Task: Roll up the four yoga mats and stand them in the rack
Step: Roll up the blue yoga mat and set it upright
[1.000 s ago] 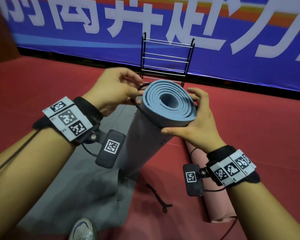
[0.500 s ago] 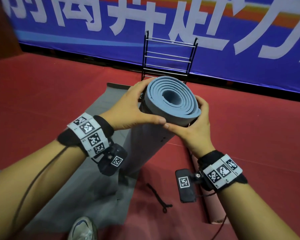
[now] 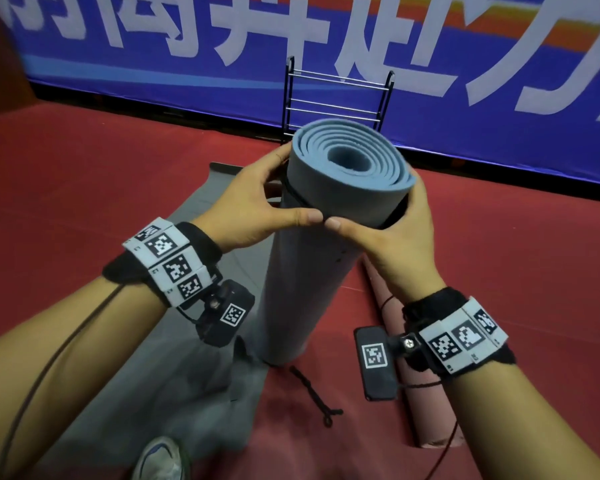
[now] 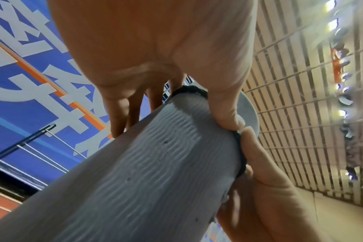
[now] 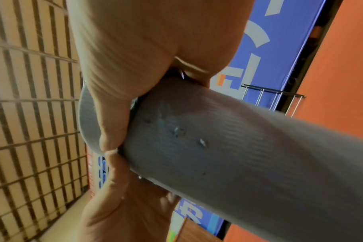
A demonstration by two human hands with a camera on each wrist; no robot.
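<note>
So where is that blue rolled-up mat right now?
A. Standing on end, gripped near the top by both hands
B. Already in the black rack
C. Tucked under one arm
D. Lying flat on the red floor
A: the blue rolled mat stands on end on the floor, with the left hand and right hand wrapped around its upper end; the black rack behind it holds no mat.

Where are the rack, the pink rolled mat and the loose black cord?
rack (image 3: 336, 102), head view, on its middle silver rung.
pink rolled mat (image 3: 430, 424), head view, near its front end.
loose black cord (image 3: 309, 388), head view, mid-length on the floor.
</note>
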